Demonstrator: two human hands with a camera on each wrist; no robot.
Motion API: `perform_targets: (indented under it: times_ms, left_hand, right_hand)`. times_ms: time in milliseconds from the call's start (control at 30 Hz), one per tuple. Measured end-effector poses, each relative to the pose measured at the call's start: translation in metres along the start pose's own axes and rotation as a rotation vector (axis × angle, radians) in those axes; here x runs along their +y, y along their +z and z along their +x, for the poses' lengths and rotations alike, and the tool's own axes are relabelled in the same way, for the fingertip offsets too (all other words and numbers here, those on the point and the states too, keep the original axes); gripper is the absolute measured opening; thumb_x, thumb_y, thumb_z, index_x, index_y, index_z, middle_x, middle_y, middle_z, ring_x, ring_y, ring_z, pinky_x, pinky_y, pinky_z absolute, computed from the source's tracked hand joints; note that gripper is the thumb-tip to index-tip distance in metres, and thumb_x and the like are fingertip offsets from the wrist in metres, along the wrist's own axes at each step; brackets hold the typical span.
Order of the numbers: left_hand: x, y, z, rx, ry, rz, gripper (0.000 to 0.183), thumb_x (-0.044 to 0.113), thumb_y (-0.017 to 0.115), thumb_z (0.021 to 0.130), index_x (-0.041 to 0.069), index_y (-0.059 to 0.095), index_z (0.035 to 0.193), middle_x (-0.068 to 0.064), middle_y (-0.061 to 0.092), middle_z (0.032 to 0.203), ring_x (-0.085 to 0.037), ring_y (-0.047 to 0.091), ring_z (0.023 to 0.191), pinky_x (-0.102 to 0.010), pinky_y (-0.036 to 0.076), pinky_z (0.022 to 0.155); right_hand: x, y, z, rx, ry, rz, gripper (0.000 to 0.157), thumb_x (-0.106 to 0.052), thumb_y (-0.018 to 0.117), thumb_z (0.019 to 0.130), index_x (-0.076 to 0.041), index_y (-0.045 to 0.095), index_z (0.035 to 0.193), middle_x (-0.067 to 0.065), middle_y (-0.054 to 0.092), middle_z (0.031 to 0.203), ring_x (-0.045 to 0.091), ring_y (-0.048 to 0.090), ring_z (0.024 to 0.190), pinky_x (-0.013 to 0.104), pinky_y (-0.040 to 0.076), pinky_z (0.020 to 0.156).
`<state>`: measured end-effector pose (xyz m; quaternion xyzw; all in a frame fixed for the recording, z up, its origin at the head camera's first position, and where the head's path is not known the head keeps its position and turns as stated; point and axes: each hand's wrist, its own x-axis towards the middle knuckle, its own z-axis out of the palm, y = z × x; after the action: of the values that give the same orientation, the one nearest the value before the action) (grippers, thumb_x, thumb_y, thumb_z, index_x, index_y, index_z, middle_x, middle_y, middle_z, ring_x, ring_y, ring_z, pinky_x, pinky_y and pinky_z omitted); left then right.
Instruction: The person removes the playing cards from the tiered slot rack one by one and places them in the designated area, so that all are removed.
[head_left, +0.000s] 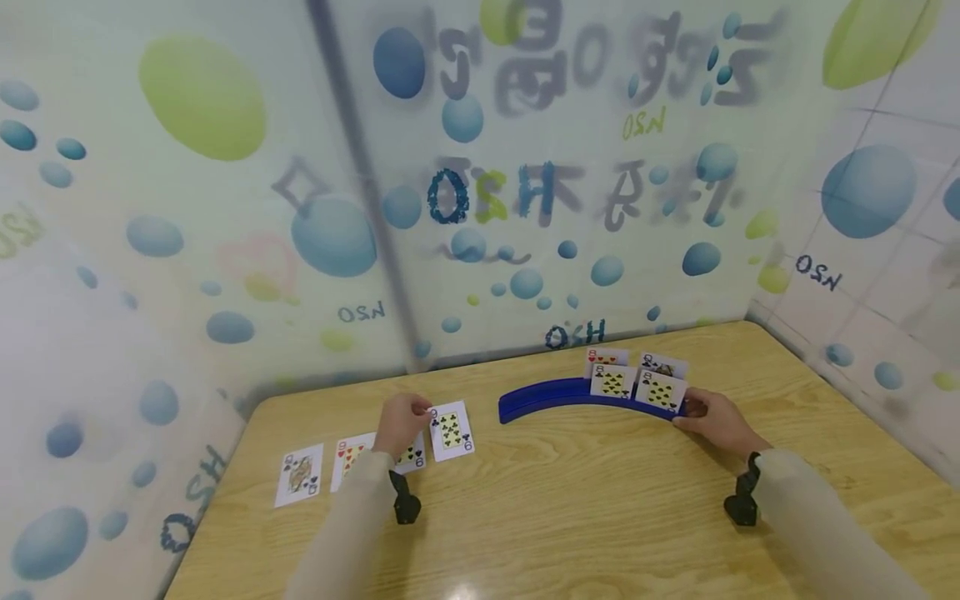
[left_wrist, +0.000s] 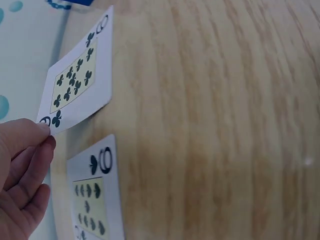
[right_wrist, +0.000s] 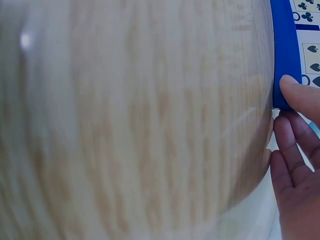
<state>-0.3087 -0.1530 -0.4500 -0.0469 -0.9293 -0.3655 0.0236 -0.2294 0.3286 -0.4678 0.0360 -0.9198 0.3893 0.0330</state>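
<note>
In the head view my left hand (head_left: 397, 427) pinches the nine of clubs (head_left: 451, 431) by its edge. The left wrist view shows the thumb on one corner of that card, which stands tilted off the table. Just below it lies a nine of spades (left_wrist: 95, 200), partly covered by my hand in the head view. My right hand (head_left: 718, 421) grips the right end of a curved blue card holder (head_left: 547, 398), thumb at the near side. Four-sided cards stand in the holder's right half: two black eights (head_left: 660, 392) in front, a red eight (head_left: 606, 357) and a queen (head_left: 663, 367) behind.
A queen (head_left: 299, 475) and a red nine (head_left: 348, 454) lie on the wooden table (head_left: 570, 508) at the left, the nine partly behind my left arm. A patterned translucent wall (head_left: 480, 292) rises along the table's far edge.
</note>
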Motion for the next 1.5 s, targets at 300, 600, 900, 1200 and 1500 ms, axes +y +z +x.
perform_targets:
  times_ms: [300, 600, 900, 1200, 1500]
  left_hand:
    - [-0.004, 0.006, -0.002, -0.008, -0.05, 0.077, 0.011, 0.005, 0.066, 0.082, 0.002, 0.069, 0.091, -0.005, 0.063, 0.083, -0.017, 0.057, 0.076, -0.034, 0.048, 0.069]
    - [-0.012, 0.008, -0.001, 0.011, 0.011, 0.119, 0.011, 0.007, 0.068, 0.081, 0.003, 0.069, 0.091, -0.004, 0.063, 0.082, -0.016, 0.056, 0.074, -0.035, 0.047, 0.069]
    - [-0.015, 0.01, -0.002, 0.023, 0.032, 0.135, 0.011, 0.01, 0.068, 0.082, 0.004, 0.07, 0.09, -0.004, 0.062, 0.079, -0.016, 0.055, 0.071, -0.035, 0.046, 0.067]
    - [-0.002, 0.004, -0.003, 0.026, 0.046, 0.128, 0.013, 0.013, 0.063, 0.086, 0.006, 0.069, 0.096, -0.004, 0.061, 0.087, -0.017, 0.053, 0.077, -0.035, 0.046, 0.07]
    - [0.046, -0.001, -0.008, 0.014, 0.207, 0.038, 0.015, 0.013, 0.062, 0.087, 0.005, 0.066, 0.099, -0.003, 0.06, 0.088, -0.016, 0.055, 0.08, -0.033, 0.048, 0.071]
  right_hand:
    - [-0.005, 0.001, 0.0, -0.005, 0.006, 0.005, 0.047, -0.008, 0.067, 0.083, 0.016, 0.047, 0.118, 0.021, 0.059, 0.097, 0.03, 0.057, 0.087, 0.041, 0.047, 0.074]
    - [-0.005, 0.002, 0.0, 0.0, 0.007, -0.007, 0.047, -0.008, 0.067, 0.083, 0.016, 0.047, 0.118, 0.022, 0.059, 0.097, 0.03, 0.057, 0.087, 0.042, 0.048, 0.074]
    - [-0.004, 0.002, 0.0, -0.004, 0.011, -0.002, 0.049, -0.01, 0.068, 0.083, 0.016, 0.046, 0.118, 0.022, 0.059, 0.097, 0.031, 0.057, 0.087, 0.042, 0.047, 0.074]
    - [-0.002, 0.003, 0.001, 0.007, 0.007, -0.003, 0.047, -0.009, 0.068, 0.082, 0.015, 0.048, 0.117, 0.021, 0.059, 0.097, 0.029, 0.057, 0.086, 0.041, 0.048, 0.073]
    - [-0.006, 0.0, -0.002, 0.007, 0.008, 0.0, 0.048, -0.007, 0.068, 0.082, 0.017, 0.047, 0.117, 0.023, 0.059, 0.097, 0.031, 0.057, 0.087, 0.041, 0.048, 0.073]
